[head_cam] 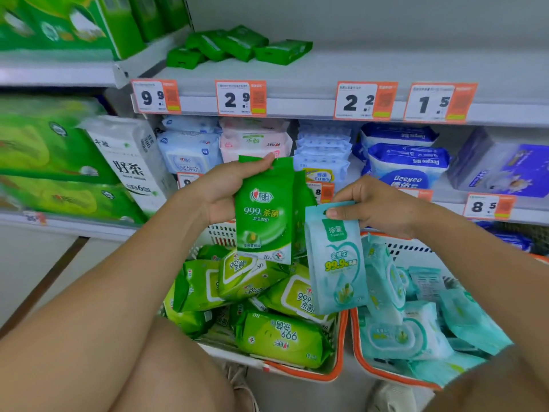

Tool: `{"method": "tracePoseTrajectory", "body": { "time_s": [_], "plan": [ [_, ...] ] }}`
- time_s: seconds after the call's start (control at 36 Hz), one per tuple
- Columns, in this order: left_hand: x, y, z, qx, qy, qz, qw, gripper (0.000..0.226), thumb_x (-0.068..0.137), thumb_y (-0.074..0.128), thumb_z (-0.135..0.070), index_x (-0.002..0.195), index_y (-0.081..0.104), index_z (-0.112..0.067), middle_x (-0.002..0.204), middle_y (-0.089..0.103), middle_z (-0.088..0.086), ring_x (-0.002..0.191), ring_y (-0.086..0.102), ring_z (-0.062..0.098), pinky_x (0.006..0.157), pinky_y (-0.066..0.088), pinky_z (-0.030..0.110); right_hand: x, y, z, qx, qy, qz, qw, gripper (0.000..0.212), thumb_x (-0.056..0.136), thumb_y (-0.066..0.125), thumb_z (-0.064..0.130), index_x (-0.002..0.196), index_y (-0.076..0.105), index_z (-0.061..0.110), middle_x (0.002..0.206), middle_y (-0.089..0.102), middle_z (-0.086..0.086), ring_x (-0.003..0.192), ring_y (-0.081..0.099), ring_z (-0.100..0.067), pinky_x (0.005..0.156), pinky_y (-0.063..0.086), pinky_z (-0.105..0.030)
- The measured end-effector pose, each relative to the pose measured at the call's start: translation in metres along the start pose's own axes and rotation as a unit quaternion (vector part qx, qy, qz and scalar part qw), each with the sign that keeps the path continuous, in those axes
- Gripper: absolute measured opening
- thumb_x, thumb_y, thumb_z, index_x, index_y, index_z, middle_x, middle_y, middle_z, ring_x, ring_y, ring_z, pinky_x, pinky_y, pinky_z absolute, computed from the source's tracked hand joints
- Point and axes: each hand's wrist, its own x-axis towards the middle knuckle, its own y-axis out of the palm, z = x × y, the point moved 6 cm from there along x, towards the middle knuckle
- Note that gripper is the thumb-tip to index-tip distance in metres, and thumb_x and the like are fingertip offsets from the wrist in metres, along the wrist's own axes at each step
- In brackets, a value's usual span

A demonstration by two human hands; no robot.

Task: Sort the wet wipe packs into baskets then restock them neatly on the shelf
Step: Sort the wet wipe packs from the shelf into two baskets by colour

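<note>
My left hand (225, 191) grips small green wet wipe packs (264, 215) by their top, held upright above the left basket (341, 346). That basket is full of green and lime wipe packs (279, 337). My right hand (377, 206) pinches the top of a small light blue wipe pack (335, 263), which hangs over the gap between the two baskets. The right basket (361, 344) holds several light blue and teal packs (416, 331). Both baskets are white with orange rims and stand on the floor before the shelf.
On the upper shelf (356, 63) lie several small green packs (237, 46); price tags (240, 98) line its edge. The shelf below holds blue, pink and white wipe packs (255, 141). Green tissue bundles (50, 150) fill the left unit. My knees are in the foreground.
</note>
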Motion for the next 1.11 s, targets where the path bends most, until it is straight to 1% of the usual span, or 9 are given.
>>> {"method": "tracePoseTrajectory", "body": {
  "time_s": [0.17, 0.33, 0.42, 0.56, 0.72, 0.78, 0.89, 1.03, 1.11],
  "plan": [
    [0.012, 0.010, 0.019, 0.224, 0.012, -0.059, 0.973, 0.039, 0.086, 0.077, -0.023, 0.116, 0.066, 0.001, 0.099, 0.077, 0.014, 0.090, 0.075, 0.027, 0.085, 0.060, 0.046, 0.011, 0.019, -0.015, -0.055, 0.026, -0.009, 0.998, 0.019, 0.090, 0.073, 0.017, 0.094, 0.075, -0.002, 0.100, 0.066, -0.039, 0.079, 0.058, -0.033, 0.072, 0.047, -0.047],
    [0.013, -0.040, 0.014, 0.353, 0.027, -0.141, 0.924, 0.034, 0.086, 0.078, -0.030, 0.109, 0.071, -0.005, 0.092, 0.077, 0.005, 0.087, 0.074, 0.019, 0.079, 0.059, 0.030, 0.007, -0.017, -0.023, -0.046, 0.049, -0.050, 0.996, 0.010, 0.092, 0.067, 0.008, 0.086, 0.075, 0.006, 0.083, 0.076, -0.014, 0.073, 0.068, -0.021, 0.065, 0.057, -0.030],
    [0.010, -0.065, 0.024, 0.254, -0.019, -0.150, 0.955, 0.039, 0.086, 0.078, -0.024, 0.116, 0.068, -0.003, 0.098, 0.077, 0.012, 0.088, 0.075, 0.024, 0.081, 0.061, 0.039, 0.000, -0.039, -0.022, -0.034, 0.046, -0.076, 0.995, 0.013, 0.091, 0.068, 0.011, 0.095, 0.074, 0.000, 0.102, 0.072, -0.027, 0.088, 0.064, -0.031, 0.092, 0.052, -0.057],
    [0.014, -0.089, 0.037, 0.238, -0.072, -0.146, 0.958, 0.037, 0.089, 0.075, -0.023, 0.120, 0.066, -0.004, 0.109, 0.075, 0.014, 0.098, 0.073, 0.028, 0.092, 0.058, 0.045, -0.006, -0.042, -0.030, 0.022, 0.057, -0.050, 0.997, 0.082, 0.028, 0.095, 0.061, 0.088, 0.079, 0.007, 0.099, 0.076, -0.019, 0.089, 0.068, -0.029, 0.087, 0.056, -0.047],
    [0.017, -0.098, 0.043, 0.711, -0.135, -0.109, 0.682, 0.054, 0.100, 0.047, -0.054, 0.106, 0.064, -0.003, 0.122, 0.058, 0.021, 0.100, 0.060, 0.029, 0.086, 0.048, 0.033, -0.002, -0.045, -0.024, 0.013, 0.057, -0.073, 0.996, 0.014, 0.087, 0.070, 0.012, 0.095, 0.073, 0.002, 0.104, 0.075, -0.018, 0.090, 0.067, -0.027, 0.081, 0.057, -0.034],
    [0.012, -0.067, 0.019, 0.644, -0.041, -0.124, 0.753, 0.051, 0.100, 0.043, -0.058, 0.084, 0.057, -0.012, 0.097, 0.057, 0.011, 0.083, 0.055, 0.021, 0.070, 0.041, 0.028, -0.005, -0.049, -0.023, 0.018, 0.060, -0.082, 0.995, 0.012, 0.090, 0.066, 0.007, 0.098, 0.073, 0.002, 0.094, 0.077, -0.011, 0.079, 0.071, -0.021, 0.072, 0.061, -0.027],
    [-0.005, 0.033, -0.003, 0.287, 0.066, 0.005, 0.956, 0.048, 0.079, 0.070, -0.064, 0.112, 0.067, -0.030, 0.123, 0.067, -0.012, 0.111, 0.065, 0.011, 0.091, 0.056, 0.036, -0.019, -0.058, -0.019, 0.073, 0.059, -0.090, 0.992, 0.015, 0.088, 0.067, 0.009, 0.100, 0.072, 0.001, 0.090, 0.078, -0.007, 0.082, 0.073, -0.018, 0.071, 0.062, -0.027],
    [0.007, 0.123, 0.035, 0.337, 0.105, 0.100, 0.930, 0.034, 0.088, 0.073, -0.006, 0.120, 0.061, -0.008, 0.100, 0.069, 0.009, 0.068, 0.071, 0.013, 0.064, 0.061, 0.027, -0.039, -0.070, -0.032, 0.085, 0.087, -0.075, 0.990, 0.015, 0.086, 0.070, 0.015, 0.098, 0.072, 0.006, 0.093, 0.077, -0.009, 0.078, 0.073, -0.019, 0.067, 0.062, -0.031],
    [0.021, 0.133, 0.053, 0.437, 0.094, 0.136, 0.884, 0.021, 0.093, 0.070, -0.014, 0.113, 0.066, -0.013, 0.091, 0.074, 0.006, 0.068, 0.073, 0.012, 0.061, 0.058, 0.024, -0.057, -0.090, -0.071, -0.040, 0.179, -0.068, 0.981, 0.015, 0.095, 0.066, 0.012, 0.102, 0.070, 0.000, 0.092, 0.073, -0.015, 0.076, 0.069, -0.026, 0.063, 0.063, -0.036]
  ]
}}
